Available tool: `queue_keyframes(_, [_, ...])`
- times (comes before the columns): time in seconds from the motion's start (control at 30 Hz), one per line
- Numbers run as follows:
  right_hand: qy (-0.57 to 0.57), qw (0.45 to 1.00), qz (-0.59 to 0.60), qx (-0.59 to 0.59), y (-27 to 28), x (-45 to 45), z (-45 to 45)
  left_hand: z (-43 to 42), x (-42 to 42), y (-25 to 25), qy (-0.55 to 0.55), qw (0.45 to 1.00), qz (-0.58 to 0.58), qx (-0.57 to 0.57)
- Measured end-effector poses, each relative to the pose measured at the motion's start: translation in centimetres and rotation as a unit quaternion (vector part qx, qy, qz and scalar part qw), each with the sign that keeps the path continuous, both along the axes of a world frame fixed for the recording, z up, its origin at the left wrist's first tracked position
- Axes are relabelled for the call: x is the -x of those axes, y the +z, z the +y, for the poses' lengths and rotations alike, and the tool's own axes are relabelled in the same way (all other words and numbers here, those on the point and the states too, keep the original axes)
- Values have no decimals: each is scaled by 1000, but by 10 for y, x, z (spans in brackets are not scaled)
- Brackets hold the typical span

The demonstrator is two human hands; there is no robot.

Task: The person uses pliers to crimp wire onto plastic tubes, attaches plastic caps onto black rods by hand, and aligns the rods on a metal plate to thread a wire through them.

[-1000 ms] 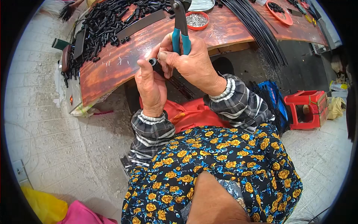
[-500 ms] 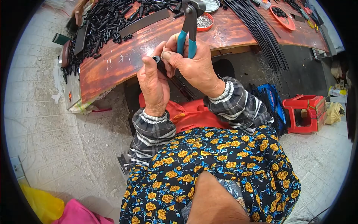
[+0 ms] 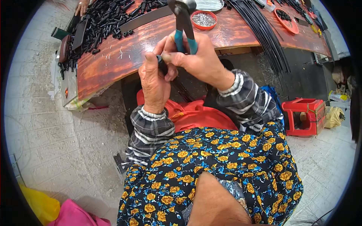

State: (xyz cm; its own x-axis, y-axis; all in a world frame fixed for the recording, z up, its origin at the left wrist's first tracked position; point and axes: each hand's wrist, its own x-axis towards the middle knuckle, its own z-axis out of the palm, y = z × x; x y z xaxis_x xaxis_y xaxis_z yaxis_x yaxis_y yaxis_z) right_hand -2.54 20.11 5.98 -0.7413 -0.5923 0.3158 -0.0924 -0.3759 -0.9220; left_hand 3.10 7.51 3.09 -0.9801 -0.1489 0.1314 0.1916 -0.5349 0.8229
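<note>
My left hand (image 3: 152, 81) holds a small black tubular part (image 3: 163, 66) upright between thumb and fingers, its end facing up. Close against it, my right hand (image 3: 201, 62) has thumb and fingertips at the tube's top end. Pliers with teal handles (image 3: 193, 46) are tucked in the same hand, jaws pointing up and away from me. Whether my right fingertips also pinch a tiny piece is too small to tell. The lower part of the tube is covered by my fingers.
On the wooden table (image 3: 100, 73) lie a heap of black tubular parts (image 3: 107, 28), a red dish of small metal pieces (image 3: 204, 20), long black rods (image 3: 260, 34) and an orange tray (image 3: 286, 21). Another person's hand (image 3: 81, 7) is at the far left. A red stool (image 3: 303, 116) stands right.
My right thumb has come in over the tube's end, and the pliers have moved slightly left and up. Another person's hand now shows by the heap of black parts.
</note>
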Motion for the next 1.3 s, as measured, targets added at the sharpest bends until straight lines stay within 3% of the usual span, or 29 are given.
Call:
queue_keyframes(0.17, [81, 995, -18, -61, 12, 10, 2, -6, 0, 4, 22, 998, -48, -15])
queue_keyframes(0.23, [-27, 966, 95, -238, 7, 17, 6, -10, -2, 1, 53, 996, -73, -2])
queue_keyframes(0.3, [-47, 959, 155, -231, -2, 20, 17, -17, -4, 5, 52, 996, -78, -7])
queue_keyframes(0.37, [-107, 855, 352, -366, 4, 14, 30, -25, -7, 4, 53, 995, -84, -12])
queue_keyframes(0.4, [-101, 855, 354, -366, 4, 13, 35, -28, -7, 2, 56, 994, -87, -20])
queue_keyframes(0.47, [-103, 771, 414, -472, 3, 9, 41, -33, -8, 0, 60, 994, -91, -30])
queue_keyframes(0.5, [-99, 771, 414, -473, 2, 9, 39, -35, -9, 0, 59, 994, -90, -27])
queue_keyframes(0.57, [-108, 712, 466, -515, -1, 7, 33, -33, -10, 1, 56, 994, -91, -25])
queue_keyframes(0.7, [-100, 700, 456, -541, 1, 6, 25, -31, -8, 3, 67, 991, -114, -23])
queue_keyframes(0.8, [-120, 733, 469, -479, -6, 6, 27, -30, -9, 3, 82, 988, -128, -25])
queue_keyframes(1.0, [-170, 666, 525, -501, 4, 0, 22, -29, -9, 0, 90, 988, -128, -12])
queue_keyframes(1.07, [-188, 614, 559, -525, 11, 0, 21, -28, -9, 0, 90, 989, -119, -1])
queue_keyframes(1.3, [-207, 600, 590, -500, 7, -1, 19, -23, -13, 3, 94, 988, -121, -2])
